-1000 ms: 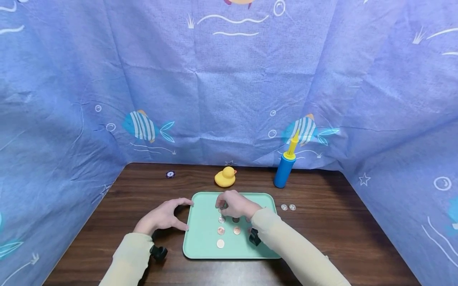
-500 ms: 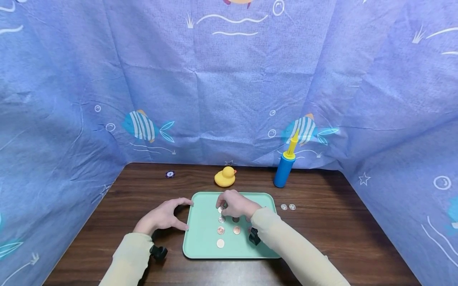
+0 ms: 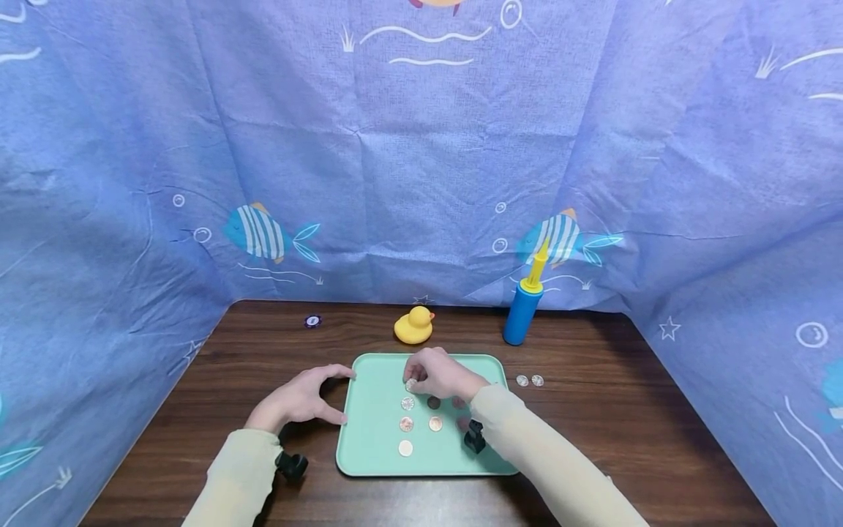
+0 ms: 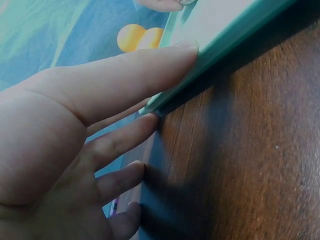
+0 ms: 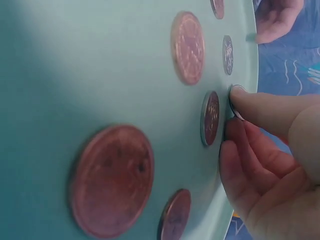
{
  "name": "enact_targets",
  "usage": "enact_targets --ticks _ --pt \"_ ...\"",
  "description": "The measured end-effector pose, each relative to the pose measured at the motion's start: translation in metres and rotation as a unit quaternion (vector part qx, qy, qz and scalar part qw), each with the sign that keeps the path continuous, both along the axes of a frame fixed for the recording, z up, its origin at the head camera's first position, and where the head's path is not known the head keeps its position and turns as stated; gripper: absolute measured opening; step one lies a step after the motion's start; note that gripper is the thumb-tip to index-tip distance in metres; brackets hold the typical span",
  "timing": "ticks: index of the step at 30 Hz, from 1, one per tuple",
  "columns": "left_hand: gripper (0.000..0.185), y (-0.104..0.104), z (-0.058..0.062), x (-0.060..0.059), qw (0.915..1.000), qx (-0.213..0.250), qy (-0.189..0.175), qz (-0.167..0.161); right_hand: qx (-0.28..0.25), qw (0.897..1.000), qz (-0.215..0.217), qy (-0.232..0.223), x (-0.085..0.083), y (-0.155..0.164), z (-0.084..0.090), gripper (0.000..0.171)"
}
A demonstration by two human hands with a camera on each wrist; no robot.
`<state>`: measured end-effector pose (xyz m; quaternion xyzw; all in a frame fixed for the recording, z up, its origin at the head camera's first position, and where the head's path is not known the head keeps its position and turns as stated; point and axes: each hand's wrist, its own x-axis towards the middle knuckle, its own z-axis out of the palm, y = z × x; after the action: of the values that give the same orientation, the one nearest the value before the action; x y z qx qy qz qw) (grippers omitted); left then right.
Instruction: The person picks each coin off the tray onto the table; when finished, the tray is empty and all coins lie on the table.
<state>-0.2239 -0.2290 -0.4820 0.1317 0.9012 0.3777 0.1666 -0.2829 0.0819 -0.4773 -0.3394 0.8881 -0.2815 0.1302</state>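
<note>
Moved since the earlier frames: the right hand (image 3: 437,373), slightly rightward, with the coin at its fingertips.

Item, held coin (image 3: 411,385): silvery, at the far part of the tray, just beyond the coins laid out there. The right grip pinches it between thumb and fingers. The right wrist view shows it tilted, nearly edge-on against the thumb; whether it touches the tray cannot be told.

Item, tray (image 3: 372,457): pale green, low rim. Contents, left column, far to near: silvery coin (image 3: 407,403), copper coin (image 3: 406,424), pale coin (image 3: 405,448). Beside these: dark coin (image 3: 433,402), and nearer, second copper coin (image 3: 435,424). Two reddish coins (image 5: 112,180), partly covered by the right wrist in the head view, show plainly in the right wrist view, one cut by the frame's edge.

Item, left hand (image 3: 306,399): grip spread wide, thumb and forefinger touching the tray's left rim. The left wrist view adds the remaining fingers, loosely bent below the rim.

Outside the tray, on the wooden surface (image 3: 263,344): two silvery coins (image 3: 537,380) side by side, right; yellow duck (image 3: 413,329), beyond the far rim; blue pump (image 3: 520,320), upright, far right; poker chip (image 3: 312,321), far left.

Backdrop: blue curtain (image 3: 421,168), sea-life print.
</note>
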Motion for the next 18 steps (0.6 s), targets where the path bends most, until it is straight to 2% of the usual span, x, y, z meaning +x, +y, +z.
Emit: enact_targets --ticks 3,11,18 --pt "0.077 0.0 -0.001 0.0 1.0 0.0 0.0 0.0 -0.019 1.0 0.006 -0.002 -0.001 0.004 -0.001 0.006" --pt "0.077 0.0 0.0 0.001 1.0 -0.001 0.0 0.001 -0.069 0.996 0.019 -0.045 -0.003 0.021 -0.002 0.013" --pt "0.077 0.001 0.0 0.001 1.0 0.0 -0.004 0.004 -0.091 0.993 0.001 -0.08 0.001 0.042 0.0 0.009"
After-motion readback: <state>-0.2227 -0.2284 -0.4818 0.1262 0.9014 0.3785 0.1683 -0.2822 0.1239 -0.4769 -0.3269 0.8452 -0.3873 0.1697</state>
